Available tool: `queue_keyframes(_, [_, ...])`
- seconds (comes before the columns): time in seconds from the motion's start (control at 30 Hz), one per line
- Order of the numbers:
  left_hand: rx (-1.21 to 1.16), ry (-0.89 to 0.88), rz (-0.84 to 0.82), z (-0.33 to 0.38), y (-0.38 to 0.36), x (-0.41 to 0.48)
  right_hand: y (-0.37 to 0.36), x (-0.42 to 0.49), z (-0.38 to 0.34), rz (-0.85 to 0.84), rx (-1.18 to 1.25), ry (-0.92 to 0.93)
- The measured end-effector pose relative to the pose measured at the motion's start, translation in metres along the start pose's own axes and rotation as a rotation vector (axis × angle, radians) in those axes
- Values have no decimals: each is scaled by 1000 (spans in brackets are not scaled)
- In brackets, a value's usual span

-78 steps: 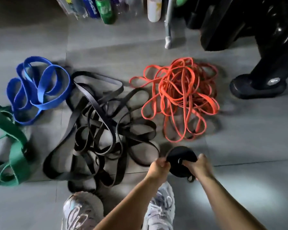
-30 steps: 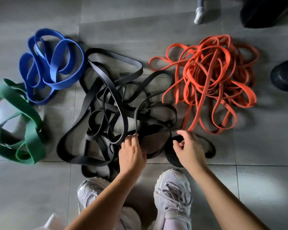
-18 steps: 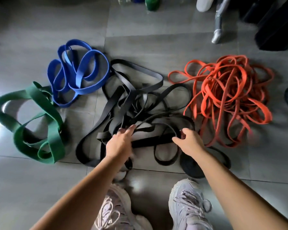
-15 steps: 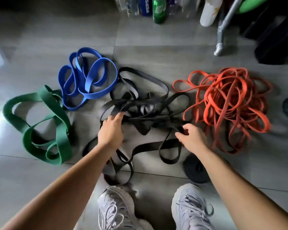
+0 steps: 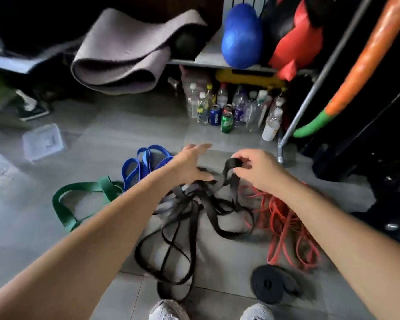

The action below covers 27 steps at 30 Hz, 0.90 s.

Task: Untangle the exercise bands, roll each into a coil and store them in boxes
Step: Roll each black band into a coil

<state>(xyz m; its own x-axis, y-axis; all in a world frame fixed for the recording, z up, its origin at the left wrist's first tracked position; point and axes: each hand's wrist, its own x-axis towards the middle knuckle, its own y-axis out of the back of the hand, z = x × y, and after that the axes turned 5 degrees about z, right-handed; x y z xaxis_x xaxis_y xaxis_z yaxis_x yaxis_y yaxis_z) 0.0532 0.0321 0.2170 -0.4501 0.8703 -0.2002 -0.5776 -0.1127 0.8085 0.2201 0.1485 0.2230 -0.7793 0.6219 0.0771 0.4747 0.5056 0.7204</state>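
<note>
A tangle of black bands [image 5: 189,218] lies on the grey floor in front of me. My right hand [image 5: 256,169] pinches a loop of a black band and holds it lifted above the pile. My left hand [image 5: 189,165] reaches over the top of the tangle with fingers spread, touching the bands. A rolled black coil [image 5: 271,286] sits on the floor near my right shoe. Orange bands [image 5: 286,225] lie to the right, partly behind my right arm. Blue bands [image 5: 143,167] and a green band [image 5: 79,204] lie to the left.
Clear plastic boxes [image 5: 43,142] sit on the floor at far left. Bottles and cans [image 5: 231,107] stand under a shelf ahead, with a grey mat [image 5: 125,54] and a blue ball [image 5: 241,35] above. A metal pole [image 5: 310,93] and dark equipment stand on the right.
The view tilted up. The rolled black coil was put down on the floor. My right hand lifted a loop out of the black tangle, and my left hand moved to the top of the pile.
</note>
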Motion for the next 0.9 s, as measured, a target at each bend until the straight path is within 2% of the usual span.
queue_keyframes(0.07, [-152,-114,-42,27,1,-21,13,-7,-26,20,-6,43])
queue_keyframes(0.17, [-328,-93,138,57,26,-45,36,-14,-64,110,11,93])
queue_keyframes(0.27, [-661,-77,257,87,70,-69,61,-21,-98,252,204,72])
queue_keyframes(0.33, [-853,-160,317,111,102,-91,68,-32,-114,246,277,50])
queue_keyframes(0.37, [-906,-189,324,122,115,-103,66,-39,-120,198,225,31])
queue_keyframes(0.43, [-932,-233,301,141,130,-126,54,-54,-129,114,140,-43])
queue_keyframes(0.6, [-1065,-315,290,155,151,-179,37,-76,-151,224,429,-119])
queue_keyframes(0.77, [-1234,-330,367,141,166,-217,23,-98,-136,78,75,-153])
queue_keyframes(0.83, [-1168,-276,434,131,165,-228,25,-107,-130,47,43,-171])
queue_keyframes(0.9, [-1007,-180,491,120,160,-236,37,-109,-138,131,50,-159])
